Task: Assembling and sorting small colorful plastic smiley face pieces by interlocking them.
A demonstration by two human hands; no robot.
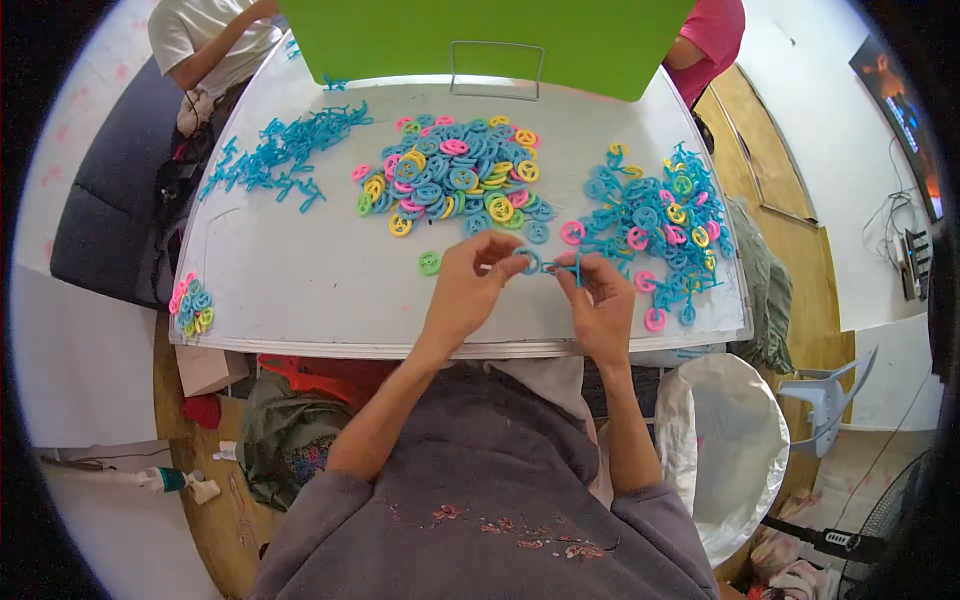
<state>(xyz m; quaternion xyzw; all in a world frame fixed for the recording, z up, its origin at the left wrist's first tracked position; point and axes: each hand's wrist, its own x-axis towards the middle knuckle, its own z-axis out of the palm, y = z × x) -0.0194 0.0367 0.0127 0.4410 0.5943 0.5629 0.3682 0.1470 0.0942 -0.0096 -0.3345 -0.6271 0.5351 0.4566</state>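
Near the front of the white table, my left hand pinches a small blue plastic wheel between thumb and forefinger. My right hand grips a blue forked plastic stem, whose prongs point at the wheel. Wheel and stem meet or nearly meet; I cannot tell whether they are joined. Just left of my left hand lies a lone green wheel. Beyond my hands rises a heap of blue, pink, yellow and green wheels. Right of my right hand spreads a pile of stems with wheels on them.
Loose blue stems lie at the far left. A small cluster of wheels sits by the left edge. A green panel with a wire stand crosses the table's back. Two people sit beyond. Beside my right forearm stands a white sack.
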